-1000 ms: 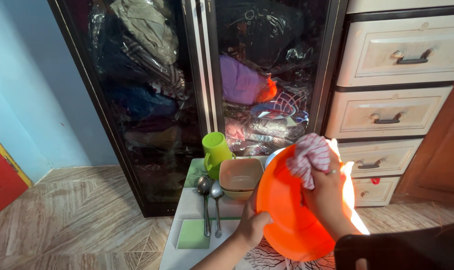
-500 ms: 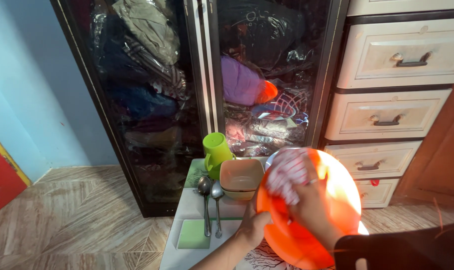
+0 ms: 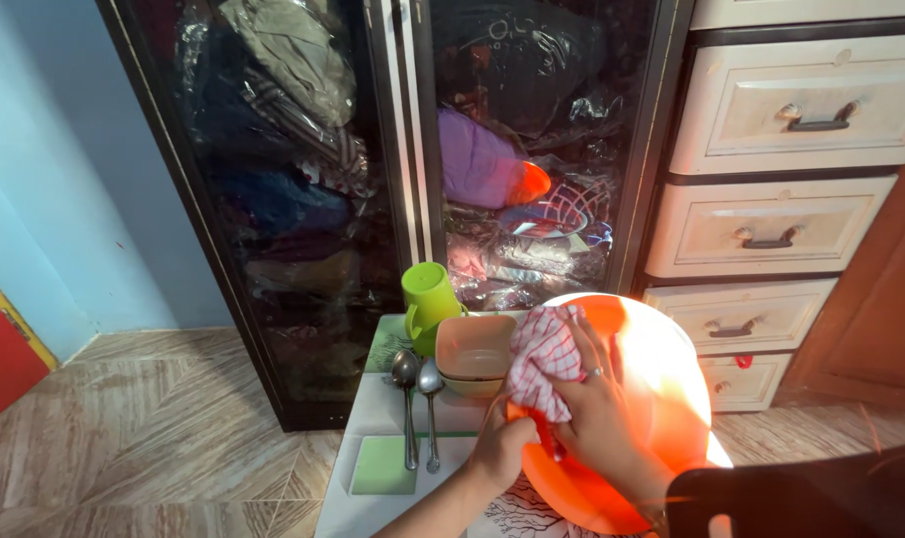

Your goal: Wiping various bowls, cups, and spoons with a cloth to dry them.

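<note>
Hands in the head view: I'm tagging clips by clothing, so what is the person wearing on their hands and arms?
Both forearms are bare, with no sleeves or gloves showing. The right hand wears a thin, light-coloured ring on one finger. The left hand shows no ring, watch or bracelet in the visible part. The right wrist is partly hidden by a dark object.

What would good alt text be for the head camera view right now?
A person's left hand grips the rim of an orange plastic basin while the right hand presses a red-and-white checked cloth into it, over a small table holding a green cup, stacked bowls and two spoons.
</note>
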